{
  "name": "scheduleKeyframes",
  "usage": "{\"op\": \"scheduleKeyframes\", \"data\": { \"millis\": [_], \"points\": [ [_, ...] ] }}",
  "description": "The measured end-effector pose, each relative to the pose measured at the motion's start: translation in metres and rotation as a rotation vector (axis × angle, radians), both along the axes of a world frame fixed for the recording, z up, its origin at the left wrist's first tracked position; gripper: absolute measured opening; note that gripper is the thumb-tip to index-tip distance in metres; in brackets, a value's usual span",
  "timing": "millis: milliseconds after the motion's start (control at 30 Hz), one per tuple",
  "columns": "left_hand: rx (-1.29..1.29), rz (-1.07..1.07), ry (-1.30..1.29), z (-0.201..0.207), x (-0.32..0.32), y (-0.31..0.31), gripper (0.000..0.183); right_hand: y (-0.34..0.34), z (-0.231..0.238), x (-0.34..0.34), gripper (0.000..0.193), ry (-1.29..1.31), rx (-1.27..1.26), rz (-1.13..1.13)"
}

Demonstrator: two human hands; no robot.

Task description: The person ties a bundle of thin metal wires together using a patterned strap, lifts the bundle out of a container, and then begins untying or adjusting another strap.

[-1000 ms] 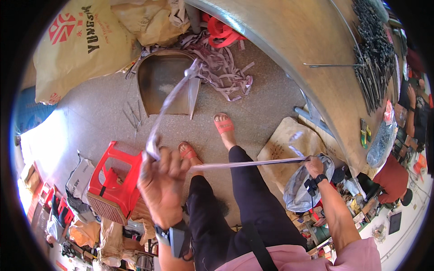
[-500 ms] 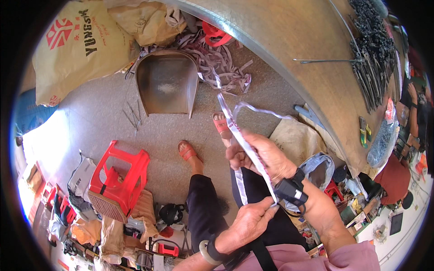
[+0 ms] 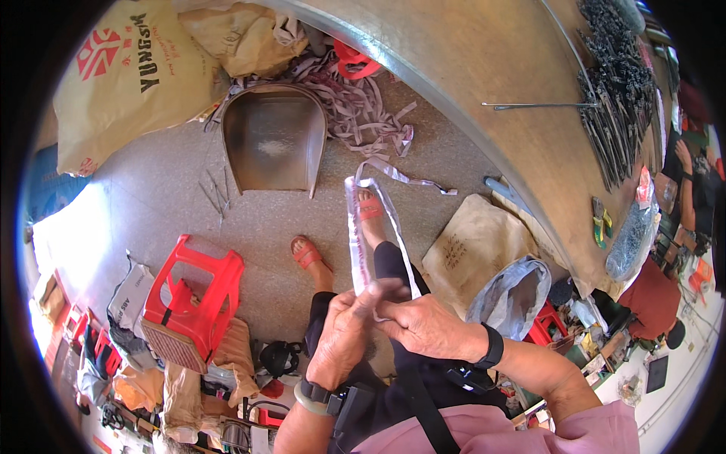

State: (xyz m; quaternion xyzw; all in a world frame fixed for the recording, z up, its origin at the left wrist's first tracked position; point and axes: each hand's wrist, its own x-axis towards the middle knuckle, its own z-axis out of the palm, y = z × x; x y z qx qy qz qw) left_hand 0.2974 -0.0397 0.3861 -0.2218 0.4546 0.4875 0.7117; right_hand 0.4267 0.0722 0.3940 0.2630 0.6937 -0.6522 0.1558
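Head: left hand point(image 3: 339, 337) and right hand point(image 3: 432, 327) grip pale strip point(image 3: 357, 238), apart from table edge point(image 3: 387, 51).

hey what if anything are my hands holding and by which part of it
A pale strip, held by the left hand and right hand close together, at the near end of its loop; exact finger placement is unclear.

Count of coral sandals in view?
2, both worn: left sandal just left of centre; right sandal further forward, partly behind the white strip. More could be hidden toward the crowded picture edges.
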Motion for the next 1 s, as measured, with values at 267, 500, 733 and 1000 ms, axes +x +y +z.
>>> {"op": "scheduleKeyframes", "data": {
  "millis": [267, 500, 733, 1000],
  "points": [
    [0.228, -0.439, 0.928, 0.018, -0.040, -0.036, 0.067, -0.013, 0.037, -0.009, 0.014, 0.201, -0.051, 0.038],
    [0.115, -0.305, 0.658, 0.008, -0.028, -0.085, 0.022, -0.010, 0.078, -0.028, 0.015, 0.165, -0.194, 0.026],
    [0.060, -0.001, 0.252, 0.053, -0.110, -0.077, 0.018, -0.012, 0.050, -0.072, 0.061, 0.124, -0.067, -0.210],
    [0.183, -0.139, 0.325, 0.085, -0.142, -0.085, 0.017, -0.065, 0.065, -0.131, 0.064, 0.341, 0.069, -0.116]
  ]
}}
